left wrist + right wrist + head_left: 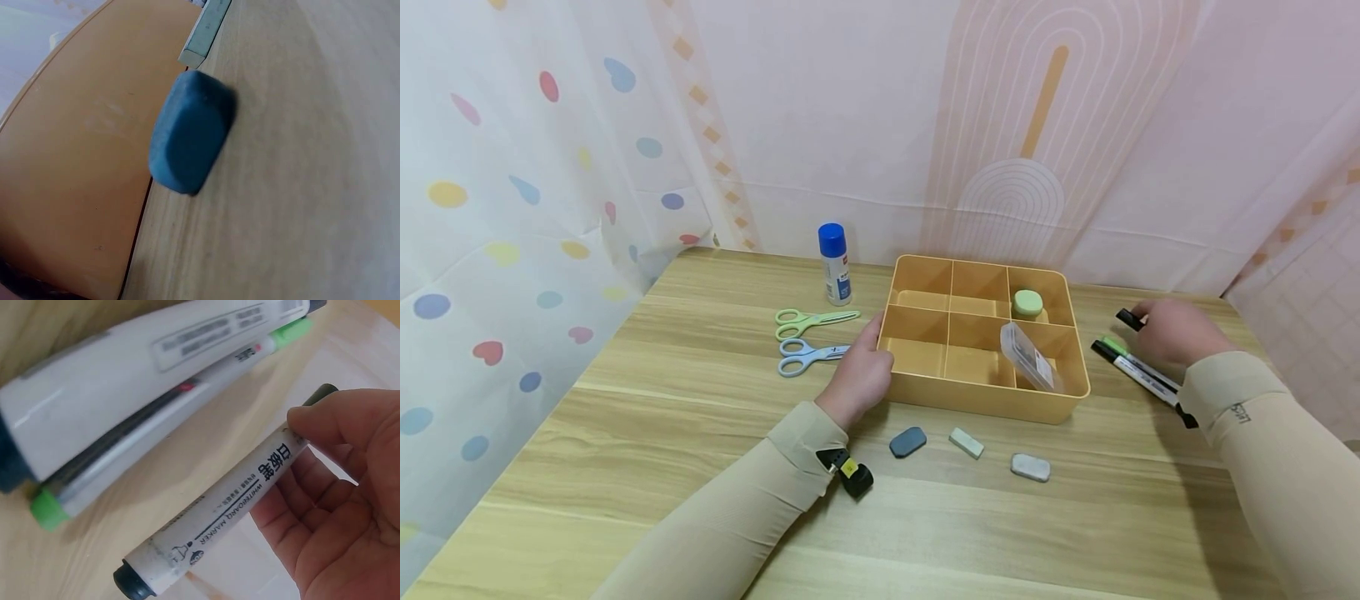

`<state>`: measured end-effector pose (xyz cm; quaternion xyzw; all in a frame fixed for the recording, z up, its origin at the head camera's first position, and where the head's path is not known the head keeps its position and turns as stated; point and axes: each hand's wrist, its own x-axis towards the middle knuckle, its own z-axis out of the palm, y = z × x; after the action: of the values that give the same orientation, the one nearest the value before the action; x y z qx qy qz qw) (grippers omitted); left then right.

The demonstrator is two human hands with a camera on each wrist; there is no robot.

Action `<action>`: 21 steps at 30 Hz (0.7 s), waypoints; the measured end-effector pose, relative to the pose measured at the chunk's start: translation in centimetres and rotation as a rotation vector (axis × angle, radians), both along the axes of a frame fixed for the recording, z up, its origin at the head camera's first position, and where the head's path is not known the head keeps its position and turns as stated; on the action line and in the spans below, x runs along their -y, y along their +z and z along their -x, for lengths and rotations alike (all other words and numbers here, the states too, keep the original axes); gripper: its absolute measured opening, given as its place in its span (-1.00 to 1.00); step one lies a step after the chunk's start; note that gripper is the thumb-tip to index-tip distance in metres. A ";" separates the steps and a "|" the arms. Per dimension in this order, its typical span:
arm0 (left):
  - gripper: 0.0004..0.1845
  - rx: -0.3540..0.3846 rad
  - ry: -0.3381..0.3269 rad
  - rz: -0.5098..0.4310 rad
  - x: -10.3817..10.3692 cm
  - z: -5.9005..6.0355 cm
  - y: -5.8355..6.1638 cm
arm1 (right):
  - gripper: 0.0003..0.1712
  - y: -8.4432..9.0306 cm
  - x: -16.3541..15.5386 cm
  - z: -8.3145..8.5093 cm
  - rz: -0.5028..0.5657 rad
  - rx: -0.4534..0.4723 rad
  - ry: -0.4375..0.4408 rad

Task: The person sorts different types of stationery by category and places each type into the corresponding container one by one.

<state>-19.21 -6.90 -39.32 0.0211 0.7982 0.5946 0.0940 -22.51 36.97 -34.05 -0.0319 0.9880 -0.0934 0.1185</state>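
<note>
On the tabletop (647, 467): a yellow tray (985, 400) with boxes inside.
Right hand (1172, 329): its grip pinches a whiteboard marker (219, 519), beside two more markers (1138, 371).
Left hand (861, 375): fingers relaxed, resting on the tray's side.
Tip: hold the marker mid-body, lift it level.

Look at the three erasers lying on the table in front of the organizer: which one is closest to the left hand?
The dark blue-grey eraser, leftmost of the three, lies closest to the left hand; the pale green eraser and light grey eraser lie farther right.
</note>
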 end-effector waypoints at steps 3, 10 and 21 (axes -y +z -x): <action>-0.14 0.008 0.001 0.004 0.0 0.0 0.0 | -0.38 0.3 0.3 0.1 -0.006 -0.016 0.004; -0.14 0.002 -0.002 0.004 0.0 0.1 -0.1 | -0.38 1.2 1.5 0.2 -0.016 -0.064 0.025; -0.13 0.003 0.005 0.013 0.0 -0.1 0.1 | -0.49 2.6 3.7 0.0 0.058 -0.190 0.023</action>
<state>-19.15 -6.90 -39.18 0.0179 0.8019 0.5898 0.0938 -22.53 33.30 -31.46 -0.0552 0.9913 -0.1171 0.0245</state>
